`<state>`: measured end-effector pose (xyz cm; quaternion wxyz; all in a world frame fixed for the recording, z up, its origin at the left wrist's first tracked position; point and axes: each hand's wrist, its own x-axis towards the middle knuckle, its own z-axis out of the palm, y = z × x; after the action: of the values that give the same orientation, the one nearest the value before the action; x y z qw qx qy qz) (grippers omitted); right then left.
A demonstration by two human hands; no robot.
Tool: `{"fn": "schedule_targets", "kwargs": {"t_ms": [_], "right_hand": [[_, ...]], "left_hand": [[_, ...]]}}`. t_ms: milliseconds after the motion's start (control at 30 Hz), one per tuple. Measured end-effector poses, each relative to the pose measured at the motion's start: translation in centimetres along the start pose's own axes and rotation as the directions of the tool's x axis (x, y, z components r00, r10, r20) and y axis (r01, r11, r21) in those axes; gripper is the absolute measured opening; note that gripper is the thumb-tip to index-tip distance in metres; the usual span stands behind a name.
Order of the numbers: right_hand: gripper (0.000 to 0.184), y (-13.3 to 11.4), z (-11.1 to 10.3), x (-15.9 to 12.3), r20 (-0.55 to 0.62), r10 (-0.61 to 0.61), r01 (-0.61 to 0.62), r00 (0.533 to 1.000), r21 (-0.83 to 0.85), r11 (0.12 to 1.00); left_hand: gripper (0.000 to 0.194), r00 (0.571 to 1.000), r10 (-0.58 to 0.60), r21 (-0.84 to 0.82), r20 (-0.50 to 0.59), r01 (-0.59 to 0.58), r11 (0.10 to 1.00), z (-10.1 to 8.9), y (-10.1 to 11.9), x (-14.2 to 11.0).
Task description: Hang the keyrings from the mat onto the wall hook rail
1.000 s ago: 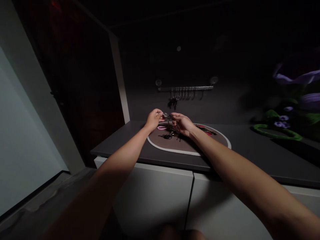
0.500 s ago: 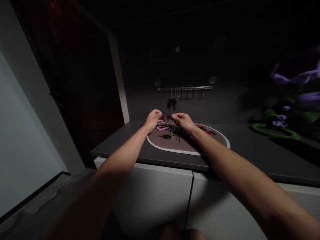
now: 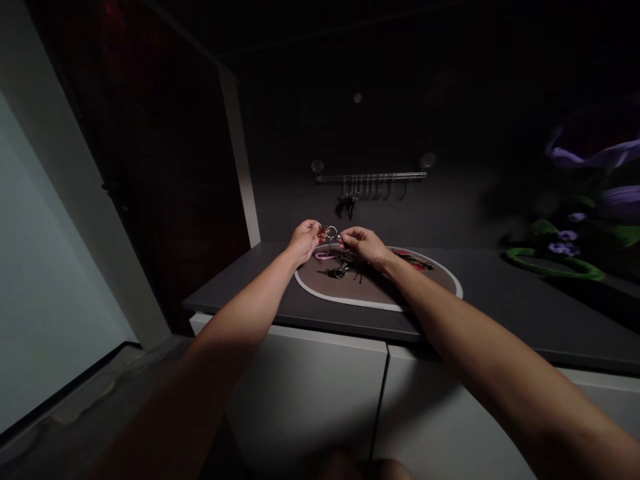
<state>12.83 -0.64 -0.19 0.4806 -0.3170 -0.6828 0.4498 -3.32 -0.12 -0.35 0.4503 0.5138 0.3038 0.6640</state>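
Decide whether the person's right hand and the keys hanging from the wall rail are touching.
Apart: the head view shows dark wall between the right hand and the keys hanging from the rail.

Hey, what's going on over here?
A person is holding a metal key ring up between their left hand and right hand, just above an oval brown mat on a dark countertop. A pink loop and a metal clasp lie on the mat, and keys hang from a wall-mounted hook rail.
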Motion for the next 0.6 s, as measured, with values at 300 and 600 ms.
{"fn": "schedule_targets", "kwargs": {"t_ms": [300,600], "right_hand": [[0.019,0.1,0.4,-0.1,-0.011,0.002,-0.001,1.0,0.035,0.999],[0.023,0.5,0.4,0.2,-0.097,-0.056,0.059,0.994,0.028,0.998]], "left_hand": [[0.011,0.999,-0.029,-0.077,0.029,0.031,0.997,0.4,0.3,-0.6],[0.011,0.998,-0.03,-0.139,0.063,0.038,0.99,0.7,0.1,-0.9]]}}
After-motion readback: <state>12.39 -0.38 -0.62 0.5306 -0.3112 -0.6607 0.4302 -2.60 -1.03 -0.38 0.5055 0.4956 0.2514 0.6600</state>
